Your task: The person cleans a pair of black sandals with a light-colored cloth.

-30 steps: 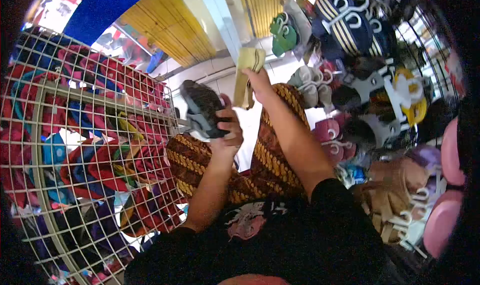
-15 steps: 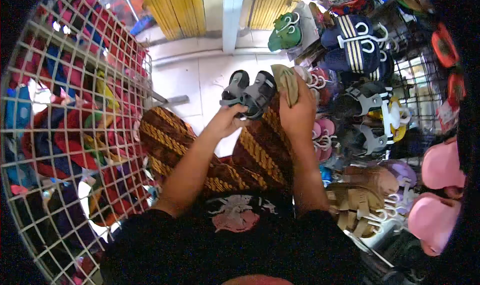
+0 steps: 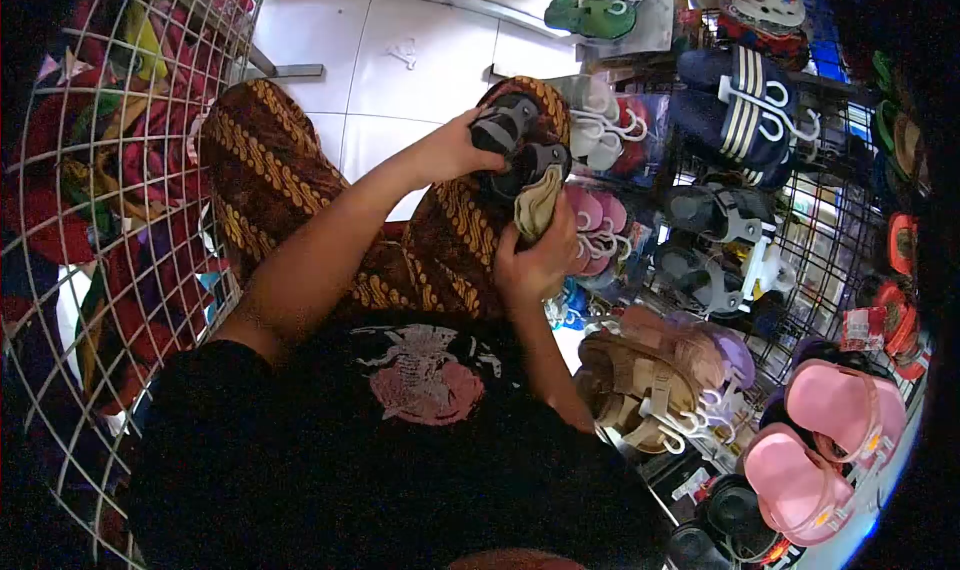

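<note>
Moving from over the pale floor (image 3: 420, 50) to the right knee of the patterned trousers (image 3: 462, 232), the 2 grey-black sandals (image 3: 505, 125) have shifted within 0.5 seconds. The left hand (image 3: 455, 157) pinches them from the left, thumb on top, its other fingers mostly hidden. The right hand's (image 3: 540, 265) grip is closed around a folded tan cloth (image 3: 538, 207), earlier just beside the sandals, now apparently touching the right one's near end; that contact suggests the cloth is now being worked against it.

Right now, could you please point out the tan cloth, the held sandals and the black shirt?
Tan cloth (image 3: 539, 206): head view, its folded middle.
Held sandals (image 3: 499, 130): head view, a grey strap.
Black shirt (image 3: 400, 460): head view, its plain front.
</note>
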Demonstrator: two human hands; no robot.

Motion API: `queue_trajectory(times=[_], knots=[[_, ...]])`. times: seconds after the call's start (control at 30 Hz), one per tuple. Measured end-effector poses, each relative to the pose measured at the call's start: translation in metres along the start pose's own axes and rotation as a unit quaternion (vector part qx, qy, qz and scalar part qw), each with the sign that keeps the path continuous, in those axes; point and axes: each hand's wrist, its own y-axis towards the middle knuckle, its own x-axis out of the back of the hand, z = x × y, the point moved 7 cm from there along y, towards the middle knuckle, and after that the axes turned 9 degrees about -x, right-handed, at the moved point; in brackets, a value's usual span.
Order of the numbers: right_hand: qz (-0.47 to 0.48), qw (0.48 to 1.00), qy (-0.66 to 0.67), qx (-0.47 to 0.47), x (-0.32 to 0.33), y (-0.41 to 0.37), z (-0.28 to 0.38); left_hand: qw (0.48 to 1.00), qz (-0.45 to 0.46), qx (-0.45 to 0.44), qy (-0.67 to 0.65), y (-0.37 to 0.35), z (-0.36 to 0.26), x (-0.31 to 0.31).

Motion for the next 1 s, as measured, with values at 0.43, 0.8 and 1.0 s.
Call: queue_trajectory(times=[0.43,0.8,1.0], knots=[[0.023,0.979,0.193,-0.064,-0.016,0.008,-0.022,0.998,0.047,-0.019,0.032,-0.006,-0.008,0.010],[-0.040,0.986,0.113,0.112,0.022,0.011,0.000,0.999,0.044,0.020,-0.025,0.006,0.014,0.008],[0.282,0.944,0.162,0.055,0.038,0.024,0.040,0.995,0.059,0.035,-0.067,0.000,0.014,0.007]])
